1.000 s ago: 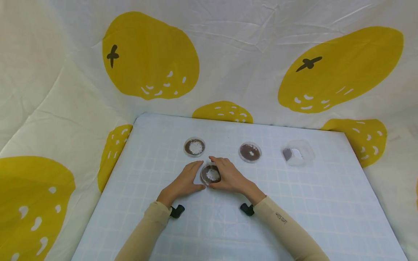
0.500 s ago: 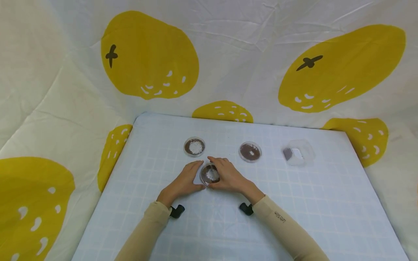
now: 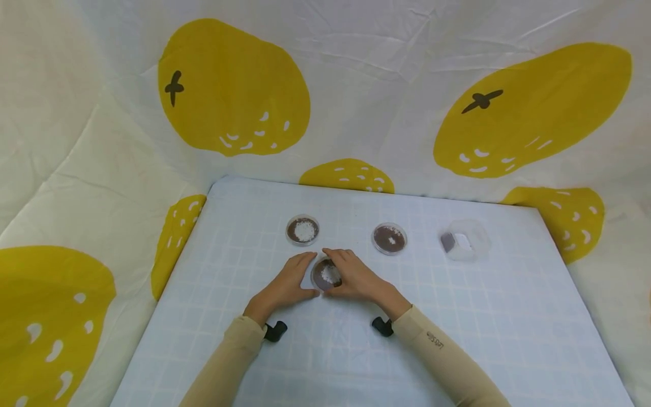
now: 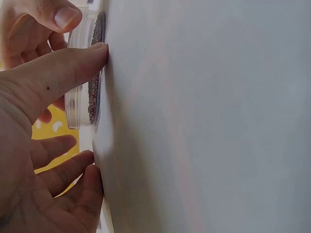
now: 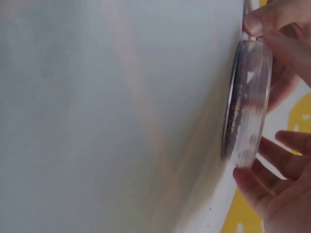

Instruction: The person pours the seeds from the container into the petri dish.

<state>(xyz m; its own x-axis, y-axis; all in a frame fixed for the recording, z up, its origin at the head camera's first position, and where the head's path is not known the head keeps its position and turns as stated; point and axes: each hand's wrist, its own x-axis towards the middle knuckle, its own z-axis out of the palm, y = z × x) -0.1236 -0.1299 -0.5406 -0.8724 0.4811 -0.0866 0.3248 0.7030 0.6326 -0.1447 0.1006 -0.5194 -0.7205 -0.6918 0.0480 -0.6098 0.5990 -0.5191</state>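
A round clear petri dish (image 3: 321,277) of dark brown, soil-like material with white bits on top sits between both hands. My left hand (image 3: 289,281) curves about its left side; in the left wrist view the left thumb (image 4: 80,63) lies at the low rim and the other fingers are spread near the table. My right hand (image 3: 357,278) grips the clear lid (image 5: 252,116) from the right, thumb on the near side and fingertips on the far side. The lid sits over the dish, close to the tabletop. Part of the dish is hidden behind the right hand.
Two similar petri dishes stand farther back, one at back left (image 3: 304,230) and one at back right (image 3: 382,239). A clear plastic container (image 3: 477,236) holding a small dark and white item is at the right. Patterned cloth (image 3: 366,118) rises behind the table.
The right hand and lid have shifted slightly left, and the glare on the lid has changed. The left hand keeps its place beside the dish.
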